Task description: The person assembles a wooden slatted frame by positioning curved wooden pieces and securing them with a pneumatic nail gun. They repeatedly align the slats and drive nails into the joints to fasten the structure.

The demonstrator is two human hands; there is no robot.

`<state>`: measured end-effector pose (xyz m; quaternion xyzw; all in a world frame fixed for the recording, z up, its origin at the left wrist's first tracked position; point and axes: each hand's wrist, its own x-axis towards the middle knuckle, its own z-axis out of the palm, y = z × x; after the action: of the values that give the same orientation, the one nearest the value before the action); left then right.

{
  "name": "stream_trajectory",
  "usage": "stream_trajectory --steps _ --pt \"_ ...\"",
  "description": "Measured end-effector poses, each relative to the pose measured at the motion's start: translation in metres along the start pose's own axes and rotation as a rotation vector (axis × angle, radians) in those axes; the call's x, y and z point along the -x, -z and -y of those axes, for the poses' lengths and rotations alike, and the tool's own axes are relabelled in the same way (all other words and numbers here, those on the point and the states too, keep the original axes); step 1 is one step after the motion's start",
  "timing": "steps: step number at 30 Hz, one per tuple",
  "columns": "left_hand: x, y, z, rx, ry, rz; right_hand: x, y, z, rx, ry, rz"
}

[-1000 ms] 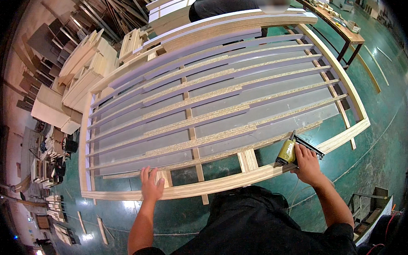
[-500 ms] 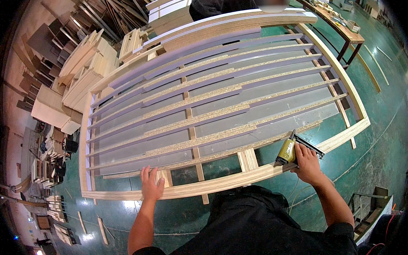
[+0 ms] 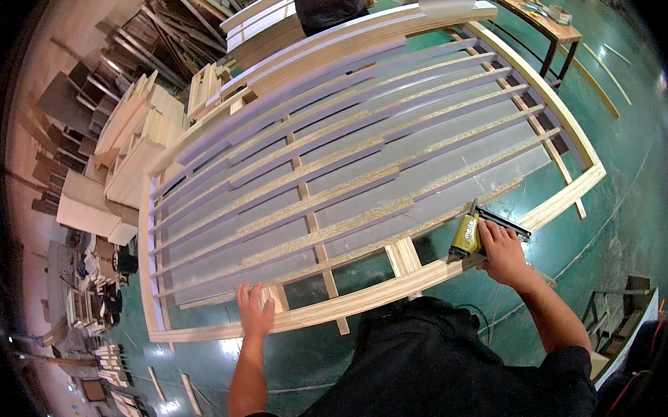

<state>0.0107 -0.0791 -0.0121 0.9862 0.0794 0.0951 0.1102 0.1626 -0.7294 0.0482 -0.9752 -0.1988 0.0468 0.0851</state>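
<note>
A large wooden frame (image 3: 369, 295) with long particleboard slats (image 3: 332, 180) lies before me. My left hand (image 3: 255, 309) rests on its near rail, fingers stretched out beside a short wooden block (image 3: 276, 294). In my right hand (image 3: 504, 254) is a green and black pneumatic nail gun (image 3: 468, 235), gripped by its handle above the right part of the near rail. Its nose is at or close to the rail; whether it touches I cannot tell. Another short block (image 3: 403, 258) sits between the near rail and the nearest particleboard strip (image 3: 352, 261).
Across the frame a person in dark clothing (image 3: 331, 8) stands by more long boards (image 3: 326, 54). A workbench (image 3: 532, 15) with tools is at the far right. Stacked wooden panels (image 3: 145, 135) stand left, and loose wood strips (image 3: 190, 393) lie on the green floor.
My view has tilted, so the frame appears turned slightly. Both hands keep about the same places on it. Across the frame, the other person has shifted.
</note>
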Motion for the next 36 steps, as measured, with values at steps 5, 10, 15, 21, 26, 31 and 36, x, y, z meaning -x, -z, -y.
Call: stream_trajectory --steps 5,10,15,21,26,31,36 --pt "0.001 -0.006 0.017 0.013 -0.006 -0.001 0.000 0.006 0.002 -0.003 0.004 0.037" --pt "-0.031 -0.007 -0.050 -0.125 0.136 -0.006 0.002 0.007 0.003 -0.010 0.012 0.014" --pt "-0.061 -0.033 -0.269 0.547 -0.423 0.120 0.004 -0.004 -0.004 -0.012 0.009 -0.010" --pt "-0.065 -0.063 -0.427 0.456 -0.868 0.232 0.002 -0.008 -0.009 -0.013 0.020 -0.041" --pt "-0.066 -0.100 -0.429 0.269 -0.922 0.223 0.001 0.004 -0.009 -0.120 0.045 -0.024" --pt "-0.062 -0.117 -0.423 0.354 -0.890 0.193 -0.013 0.051 -0.002 -0.354 0.102 -0.069" --pt "-0.061 -0.110 -0.428 0.377 -0.859 0.177 -0.066 0.123 0.034 -2.304 0.596 -0.267"
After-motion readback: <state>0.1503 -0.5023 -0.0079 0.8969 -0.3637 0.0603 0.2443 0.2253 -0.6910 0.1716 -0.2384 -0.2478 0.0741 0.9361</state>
